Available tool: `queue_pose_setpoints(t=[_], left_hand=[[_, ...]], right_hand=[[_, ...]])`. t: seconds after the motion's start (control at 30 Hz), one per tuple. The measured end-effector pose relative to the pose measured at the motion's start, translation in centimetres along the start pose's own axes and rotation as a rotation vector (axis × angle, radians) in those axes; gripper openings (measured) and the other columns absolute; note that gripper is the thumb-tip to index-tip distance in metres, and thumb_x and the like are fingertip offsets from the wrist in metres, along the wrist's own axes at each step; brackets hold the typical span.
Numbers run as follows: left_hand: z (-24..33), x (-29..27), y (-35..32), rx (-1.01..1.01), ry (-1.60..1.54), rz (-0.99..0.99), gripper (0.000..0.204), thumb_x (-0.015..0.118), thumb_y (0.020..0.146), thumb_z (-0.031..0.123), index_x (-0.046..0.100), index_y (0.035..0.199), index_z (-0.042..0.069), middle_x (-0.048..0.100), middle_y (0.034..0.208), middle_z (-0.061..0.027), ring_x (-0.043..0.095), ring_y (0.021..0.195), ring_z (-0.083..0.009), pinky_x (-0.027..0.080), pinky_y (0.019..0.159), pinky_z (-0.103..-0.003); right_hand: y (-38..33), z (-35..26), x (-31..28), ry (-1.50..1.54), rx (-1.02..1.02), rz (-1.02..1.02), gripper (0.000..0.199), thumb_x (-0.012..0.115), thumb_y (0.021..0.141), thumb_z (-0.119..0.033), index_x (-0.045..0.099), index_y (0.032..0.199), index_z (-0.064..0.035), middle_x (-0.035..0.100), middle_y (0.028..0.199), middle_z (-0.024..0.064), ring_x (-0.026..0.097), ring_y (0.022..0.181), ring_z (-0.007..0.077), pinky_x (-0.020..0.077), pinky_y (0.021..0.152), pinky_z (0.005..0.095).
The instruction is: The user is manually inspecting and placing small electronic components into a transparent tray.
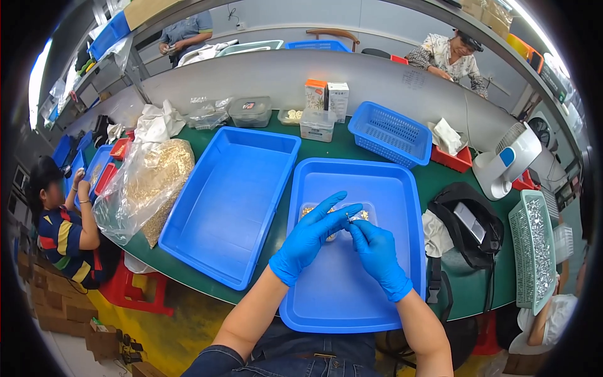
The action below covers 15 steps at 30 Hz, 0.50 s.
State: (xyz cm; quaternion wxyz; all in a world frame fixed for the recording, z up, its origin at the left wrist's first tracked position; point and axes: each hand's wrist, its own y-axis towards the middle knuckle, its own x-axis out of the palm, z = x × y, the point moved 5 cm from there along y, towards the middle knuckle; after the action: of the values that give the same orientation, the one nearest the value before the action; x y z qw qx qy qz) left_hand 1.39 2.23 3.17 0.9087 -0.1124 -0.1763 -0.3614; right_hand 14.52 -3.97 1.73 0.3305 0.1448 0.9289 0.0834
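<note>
Both hands wear blue gloves and meet above a blue tray point(352, 308). A tiny silvery metal part point(349, 217) is pinched where the fingertips come together. My left hand point(311, 235) reaches to it with long, partly stretched fingers, the thumb side closed toward it. My right hand point(377, 251) has its thumb and forefinger pressed together at the same part. Its exact shape is too small to make out. Behind the hands, in the tray, lies a clear plastic container point(373, 206) with small gold-coloured pieces point(363, 215), partly hidden by the fingers.
An empty-looking blue tray point(220, 207) stands to the left, beside a clear bag of gold-coloured pieces point(164, 176). Behind are a blue basket point(389, 135) and plastic boxes point(250, 112). A black bag point(466, 220), white fan point(507, 160) and green basket point(532, 251) stand right. Other people sit nearby.
</note>
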Motion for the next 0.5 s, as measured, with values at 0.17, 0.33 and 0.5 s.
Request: queue_pose_setpoints(t=[0.17,0.33,0.5], left_hand=[[-0.1,-0.1,-0.1,0.028,0.038,0.019,0.050,0.048,0.095,0.022,0.035,0.139,0.004,0.056,0.126,-0.0127,0.053,0.116,-0.0187,0.043,0.092,-0.028],[0.1,0.3,0.0,0.002,0.012,0.019,0.049,0.049,0.095,0.021,0.035,0.139,0.004,0.057,0.124,-0.0132,0.054,0.115,-0.0189,0.043,0.091,-0.027],[-0.8,-0.8,0.2,0.102,-0.016,0.138,0.039,0.054,0.093,0.019,0.049,0.128,0.003,0.062,0.113,-0.0117,0.058,0.105,-0.0171,0.045,0.088,-0.026]], right_hand=[[-0.1,-0.2,0.3,-0.011,-0.029,-0.040,0.023,0.057,0.090,-0.027,0.067,0.097,-0.0075,0.066,0.081,0.0163,0.065,0.068,0.0319,0.0520,0.059,0.0378],[-0.1,-0.1,0.1,0.003,-0.029,-0.023,0.020,0.060,0.089,-0.026,0.067,0.095,-0.0081,0.066,0.080,0.0151,0.065,0.066,0.0303,0.0518,0.058,0.0363],[-0.1,-1.8,-1.2,-0.060,-0.233,0.152,0.014,0.065,0.085,-0.021,0.067,0.092,-0.0091,0.065,0.076,0.0118,0.064,0.063,0.0268,0.0503,0.056,0.0337]])
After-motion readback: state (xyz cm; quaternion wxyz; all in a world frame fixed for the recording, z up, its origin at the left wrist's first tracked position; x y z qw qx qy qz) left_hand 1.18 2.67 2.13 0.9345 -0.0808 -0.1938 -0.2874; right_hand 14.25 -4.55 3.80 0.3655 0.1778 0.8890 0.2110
